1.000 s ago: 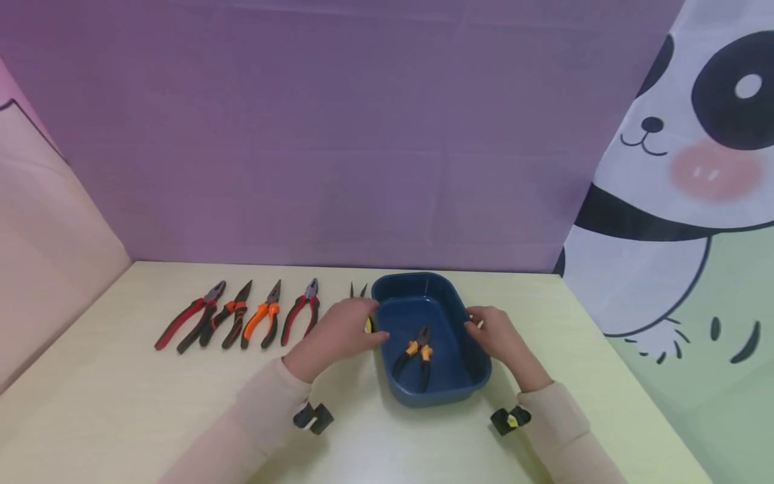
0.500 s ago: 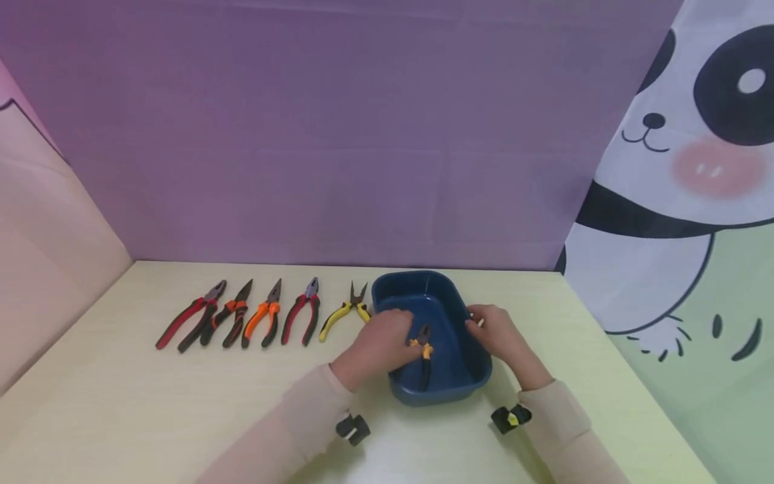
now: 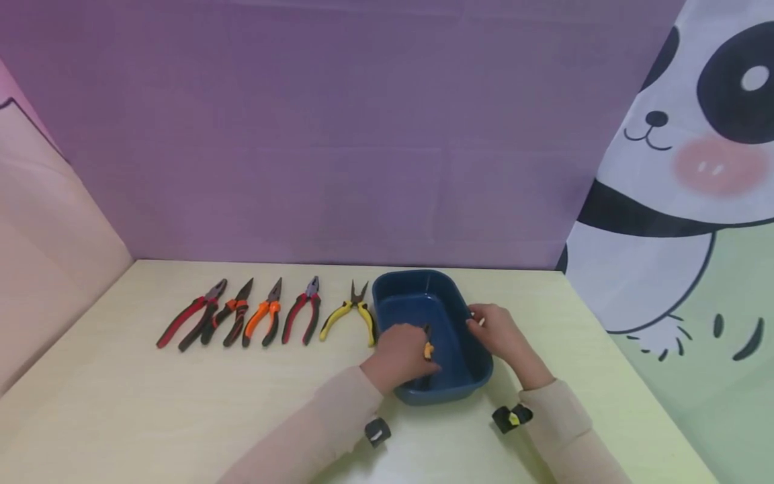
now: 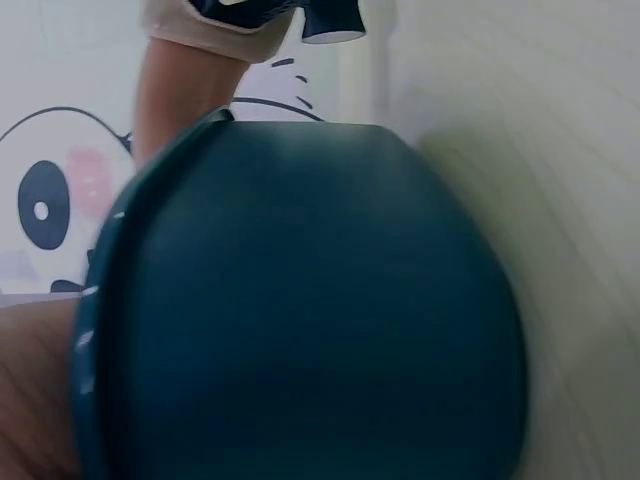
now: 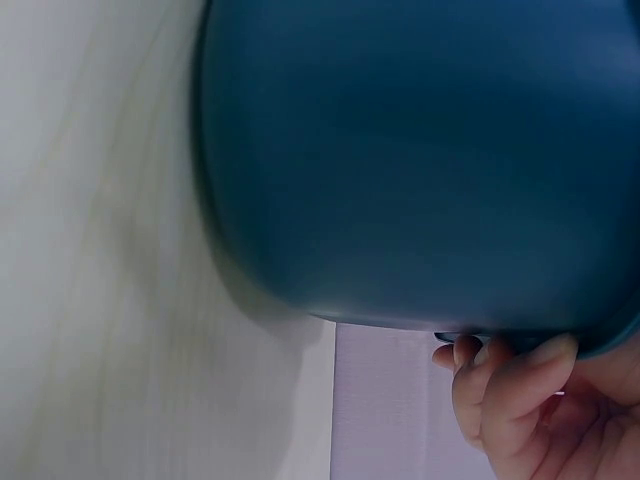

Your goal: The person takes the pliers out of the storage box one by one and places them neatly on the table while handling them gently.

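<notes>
A deep blue plastic bin (image 3: 450,390) stands on the table. Inside it lies a pair of pliers (image 3: 428,351) with orange-and-black handles, partly covered by my left hand (image 3: 399,356). That hand reaches in over the near left wall, its thumb across the handles. Its other fingers are hidden from the head view, so I cannot tell whether they grip the pliers. My right hand (image 3: 497,334) holds the bin's right rim; in the right wrist view, its thumb and fingers (image 5: 520,390) are bent at the rim. The left wrist view mostly shows the bin's outer wall (image 4: 320,300).
Left of the bin, several pliers lie in a row, from the large red-and-black pair (image 3: 192,316) to the yellow-handled pair (image 3: 347,309) near the bin wall. A purple backdrop (image 3: 338,134) rises behind the table (image 3: 151,403).
My left hand has left the bin's left rim and moved right and toward me, down into the bin over the pliers. The right hand stays at the right rim.
</notes>
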Available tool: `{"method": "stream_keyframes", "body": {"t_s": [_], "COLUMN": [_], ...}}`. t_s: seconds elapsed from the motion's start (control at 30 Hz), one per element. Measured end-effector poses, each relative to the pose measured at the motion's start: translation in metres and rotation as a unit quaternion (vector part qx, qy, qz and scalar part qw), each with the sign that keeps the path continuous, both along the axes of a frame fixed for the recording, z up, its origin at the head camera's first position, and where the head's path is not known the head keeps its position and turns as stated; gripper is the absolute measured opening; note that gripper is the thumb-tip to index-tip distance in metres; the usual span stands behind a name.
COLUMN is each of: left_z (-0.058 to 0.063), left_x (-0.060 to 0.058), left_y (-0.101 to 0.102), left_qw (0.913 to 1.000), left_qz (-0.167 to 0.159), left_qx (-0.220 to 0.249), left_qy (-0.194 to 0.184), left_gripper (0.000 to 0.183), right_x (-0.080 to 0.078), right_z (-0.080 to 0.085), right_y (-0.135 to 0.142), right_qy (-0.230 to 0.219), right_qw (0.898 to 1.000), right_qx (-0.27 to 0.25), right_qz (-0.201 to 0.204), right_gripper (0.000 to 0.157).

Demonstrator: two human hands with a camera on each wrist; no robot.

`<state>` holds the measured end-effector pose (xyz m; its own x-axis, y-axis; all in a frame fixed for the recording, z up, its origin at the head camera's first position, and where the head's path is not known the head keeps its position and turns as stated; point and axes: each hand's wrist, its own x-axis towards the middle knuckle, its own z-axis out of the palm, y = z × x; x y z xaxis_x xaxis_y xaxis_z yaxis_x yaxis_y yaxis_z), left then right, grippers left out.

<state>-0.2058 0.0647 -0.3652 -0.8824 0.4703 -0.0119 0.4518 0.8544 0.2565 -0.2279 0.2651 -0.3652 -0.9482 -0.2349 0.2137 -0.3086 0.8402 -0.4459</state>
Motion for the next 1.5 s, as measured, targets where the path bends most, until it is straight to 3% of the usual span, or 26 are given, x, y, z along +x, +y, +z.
{"method": "stream_keyframes", "body": {"t_s": [0.2,0.6,1.5], "left_z": [-0.01,-0.018,-0.014], "left_x": [0.001,-0.002,-0.003], "left_y": [0.005,0.015,0.012], "left_qw": [0.9985,0.9973,0.9998], "left_qz": [0.007,0.027,0.011], "left_qx": [-0.036,-0.068,-0.013], "left_qy": [0.041,0.005,0.003], "left_gripper": [0.045,0.058,0.034], "right_x": [-0.004,-0.003,-0.003], "right_z": [-0.004,-0.002,-0.002], "right_y": [0.001,0.002,0.002], "right_qy": [0.004,-0.001,-0.005], "right_qw": [1.0,1.0,1.0], "right_qx": [0.009,0.006,0.005], "right_qz": [-0.001,-0.003,-0.005], "right_gripper": [0.023,0.024,0.025]}}
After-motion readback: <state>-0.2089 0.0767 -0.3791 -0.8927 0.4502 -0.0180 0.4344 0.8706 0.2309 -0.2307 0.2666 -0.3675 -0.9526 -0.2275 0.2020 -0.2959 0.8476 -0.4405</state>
